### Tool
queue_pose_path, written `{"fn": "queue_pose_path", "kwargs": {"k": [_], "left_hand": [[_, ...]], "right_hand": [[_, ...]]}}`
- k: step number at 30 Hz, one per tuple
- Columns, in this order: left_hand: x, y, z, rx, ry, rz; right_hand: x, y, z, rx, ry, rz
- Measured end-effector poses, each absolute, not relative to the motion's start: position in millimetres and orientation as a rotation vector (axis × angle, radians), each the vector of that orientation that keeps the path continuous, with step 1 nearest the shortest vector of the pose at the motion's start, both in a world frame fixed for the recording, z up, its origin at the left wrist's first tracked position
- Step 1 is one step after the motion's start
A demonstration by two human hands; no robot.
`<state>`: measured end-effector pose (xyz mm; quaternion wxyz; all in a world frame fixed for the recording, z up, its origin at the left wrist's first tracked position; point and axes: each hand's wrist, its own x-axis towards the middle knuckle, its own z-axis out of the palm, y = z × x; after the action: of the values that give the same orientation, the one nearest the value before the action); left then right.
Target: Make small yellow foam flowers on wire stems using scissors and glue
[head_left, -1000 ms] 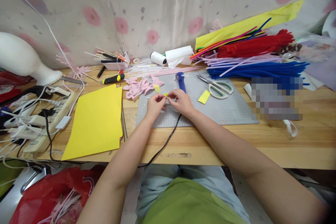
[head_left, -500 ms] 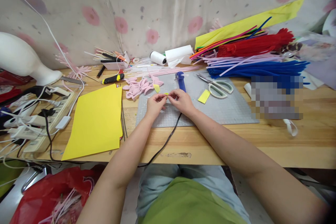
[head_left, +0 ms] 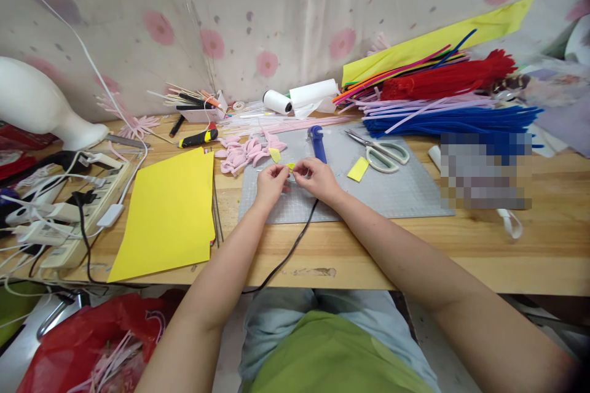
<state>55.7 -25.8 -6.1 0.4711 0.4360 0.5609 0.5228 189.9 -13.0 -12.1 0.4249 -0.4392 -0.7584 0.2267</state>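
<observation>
Left hand (head_left: 271,183) and right hand (head_left: 319,179) are pinching a yellow scrap (head_left: 291,166); a petal-shaped piece (head_left: 275,155) is lying cut, a rectangle (head_left: 357,169) unshaped.

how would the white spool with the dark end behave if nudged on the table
The white spool would likely roll, since its rounded body lies on its side. Pale pink stems lie in front, so they might slow it that way. Its short, compact shape suggests it would probably stay rigid when lifted.
</observation>
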Motion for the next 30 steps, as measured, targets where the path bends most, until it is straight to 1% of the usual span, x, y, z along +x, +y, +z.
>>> {"fn": "queue_pose_path", "kwargs": {"k": [7, 11, 30], "left_hand": [[53.0, -27.4, -1.1, 1.041, 1.257, 1.24], [53.2, -28.1, -0.5, 1.022, 1.279, 1.236], [56.3, -27.2, -2.1, 1.05, 1.339, 1.26]], "right_hand": [[189.1, -9.2, -14.7, -1.187, -1.779, 0.689], [188.2, -6.7, -15.9, -1.207, -1.727, 0.722], [187.7, -5.7, -17.6, -1.187, -1.778, 0.612]]}}
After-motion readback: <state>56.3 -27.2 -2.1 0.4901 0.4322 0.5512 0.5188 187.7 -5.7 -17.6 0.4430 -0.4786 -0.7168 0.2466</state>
